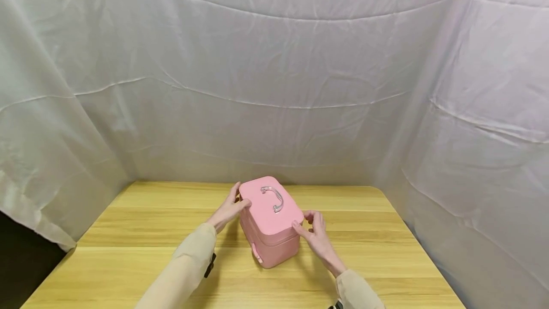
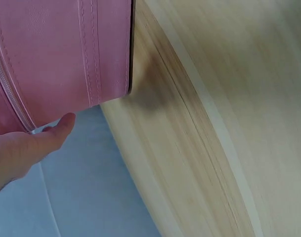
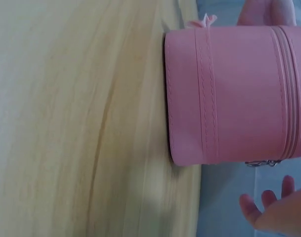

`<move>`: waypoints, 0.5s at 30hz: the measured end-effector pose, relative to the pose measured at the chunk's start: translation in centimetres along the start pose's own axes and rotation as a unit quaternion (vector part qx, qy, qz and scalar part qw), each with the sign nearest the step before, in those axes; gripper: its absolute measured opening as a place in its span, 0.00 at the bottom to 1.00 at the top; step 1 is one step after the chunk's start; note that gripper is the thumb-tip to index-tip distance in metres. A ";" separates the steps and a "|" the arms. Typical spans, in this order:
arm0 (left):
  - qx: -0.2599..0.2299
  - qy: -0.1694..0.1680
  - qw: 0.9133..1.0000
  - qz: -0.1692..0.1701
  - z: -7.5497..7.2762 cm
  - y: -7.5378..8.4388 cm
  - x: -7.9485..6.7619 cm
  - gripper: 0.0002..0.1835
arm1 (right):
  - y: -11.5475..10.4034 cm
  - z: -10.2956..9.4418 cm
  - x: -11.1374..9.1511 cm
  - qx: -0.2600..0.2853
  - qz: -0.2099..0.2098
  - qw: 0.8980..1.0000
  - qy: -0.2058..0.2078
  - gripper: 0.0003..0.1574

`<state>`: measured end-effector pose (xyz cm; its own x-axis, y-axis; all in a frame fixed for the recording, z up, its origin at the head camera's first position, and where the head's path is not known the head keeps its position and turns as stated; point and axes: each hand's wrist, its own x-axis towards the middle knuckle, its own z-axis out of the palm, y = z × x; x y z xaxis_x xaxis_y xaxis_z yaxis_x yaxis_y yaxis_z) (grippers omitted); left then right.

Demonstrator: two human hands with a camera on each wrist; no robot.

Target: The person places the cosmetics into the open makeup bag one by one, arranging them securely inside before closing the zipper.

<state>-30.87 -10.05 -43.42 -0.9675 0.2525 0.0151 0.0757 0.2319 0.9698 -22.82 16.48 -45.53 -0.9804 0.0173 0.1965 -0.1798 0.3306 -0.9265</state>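
A pink zippered vanity case (image 1: 270, 213) stands on the table at an angle, its lid down. A clear curved handle (image 1: 274, 198) is fixed on top. My left hand (image 1: 228, 209) grips the lid's far left side, thumb over the top edge and fingers along the side. At the near right corner, my right hand (image 1: 316, 235) holds the lid between thumb and forefinger; the other fingers hang beside it. Metal zipper pulls (image 3: 261, 163) dangle near those fingers in the right wrist view. A pink strap tab (image 1: 256, 253) sticks out low on the left side.
The wooden table (image 1: 141, 232) carries the case near its middle. Pale grey cloth (image 1: 257, 61) hangs behind and at both sides. In the left wrist view, the table edge (image 2: 135, 182) runs past the case's corner.
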 end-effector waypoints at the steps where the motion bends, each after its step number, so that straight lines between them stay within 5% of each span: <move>1: -0.003 0.000 1.000 -0.001 0.0 0.0 0.0 0.51 | -0.1 0.1 -0.1 -0.006 0.001 1.000 0.008 0.25; 15: 0.030 0.027 0.999 -0.011 -0.5 0.6 -1.1 0.48 | -0.6 0.1 -0.2 -0.003 0.001 0.996 0.086 0.21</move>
<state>-29.91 -10.62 -42.78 -0.9804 0.1966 0.0079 0.0666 0.2937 0.9536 -22.53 16.19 -45.00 -0.9523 0.1792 0.2470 -0.1769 0.3353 -0.9253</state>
